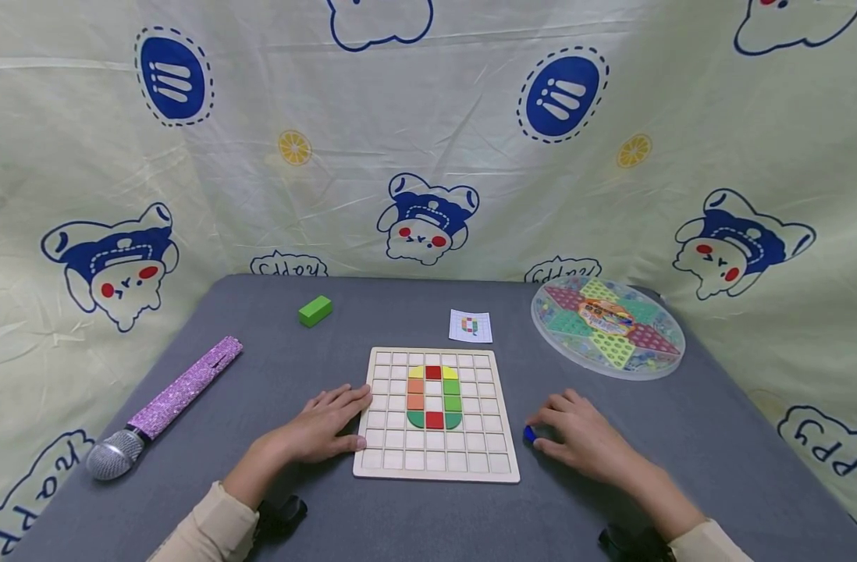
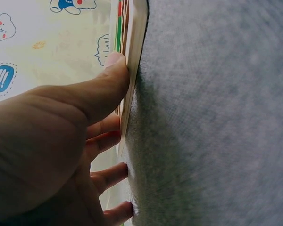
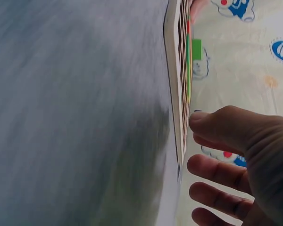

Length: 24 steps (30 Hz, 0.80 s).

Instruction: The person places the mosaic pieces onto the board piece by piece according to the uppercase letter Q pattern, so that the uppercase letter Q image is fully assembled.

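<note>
A pale wooden grid board (image 1: 395, 460) lies on the grey table. Set in its squares is a ring of coloured pieces: yellow and red (image 1: 434, 373) at the far side, orange (image 1: 415, 386) down the left, green (image 1: 452, 403) down the right, and red between green rounded corners nearest me. My left hand (image 1: 323, 425) rests at the board's left edge, fingers spread; its thumb (image 2: 111, 84) lies against the rim in the left wrist view. To the right of the board my right hand (image 1: 584, 439) pinches a small blue piece (image 1: 530, 434) between thumb and index finger; the other fingers hang loosely.
Behind the board lies a small card (image 1: 470, 326) printed with a coloured pattern. A green block (image 1: 315, 311) sits back left, and a pink glittery microphone (image 1: 183, 390) lies at the left. A round, clear-rimmed star-patterned case (image 1: 607, 328) stands back right. Printed cloth hangs behind the table.
</note>
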Available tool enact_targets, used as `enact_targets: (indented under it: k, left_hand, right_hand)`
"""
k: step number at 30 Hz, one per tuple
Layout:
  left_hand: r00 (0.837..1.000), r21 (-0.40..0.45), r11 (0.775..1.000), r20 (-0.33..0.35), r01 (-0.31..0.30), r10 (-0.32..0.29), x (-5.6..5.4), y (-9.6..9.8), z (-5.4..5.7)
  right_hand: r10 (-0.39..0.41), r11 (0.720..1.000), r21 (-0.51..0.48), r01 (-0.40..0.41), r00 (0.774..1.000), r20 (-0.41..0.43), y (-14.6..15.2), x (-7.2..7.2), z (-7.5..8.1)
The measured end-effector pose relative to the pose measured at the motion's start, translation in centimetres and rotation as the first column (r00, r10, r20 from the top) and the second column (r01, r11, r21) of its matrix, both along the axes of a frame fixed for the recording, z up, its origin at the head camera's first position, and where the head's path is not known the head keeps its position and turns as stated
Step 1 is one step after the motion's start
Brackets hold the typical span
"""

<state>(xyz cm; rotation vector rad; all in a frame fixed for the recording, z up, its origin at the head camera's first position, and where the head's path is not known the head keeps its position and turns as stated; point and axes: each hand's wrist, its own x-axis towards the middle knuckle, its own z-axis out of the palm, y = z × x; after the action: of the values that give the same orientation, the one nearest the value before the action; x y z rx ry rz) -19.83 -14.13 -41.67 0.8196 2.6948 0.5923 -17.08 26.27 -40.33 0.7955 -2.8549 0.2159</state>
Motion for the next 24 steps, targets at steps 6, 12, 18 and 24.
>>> enact_targets:
  k: [6,12,18,24]
  left_hand:
    - [1.000,0.004,1.000,0.008,0.000,0.000,0.1,0.2,0.2]
    - [1.000,0.000,1.000,0.001,0.001,-0.001,0.1,0.4,0.2]
    - [1.000,-0.003,1.000,0.001,0.008,-0.008,0.1,0.4,0.2]
    - [1.000,0.002,1.000,-0.001,0.010,-0.010,0.1,0.4,0.1]
  right_hand:
    - [0.083,0.996,-0.008,-0.083,0.996,0.023,-2.6,-0.5,-0.3]
    - [0.173,0.985,-0.005,-0.173,0.985,0.026,-5.0,-1.1,-0.5]
    - [0.236,0.972,0.017,-0.236,0.972,-0.003,-6.8,-1.6,-0.5]
    - [0.277,0.960,0.038,-0.276,0.960,-0.029,-7.8,-2.0,-0.7]
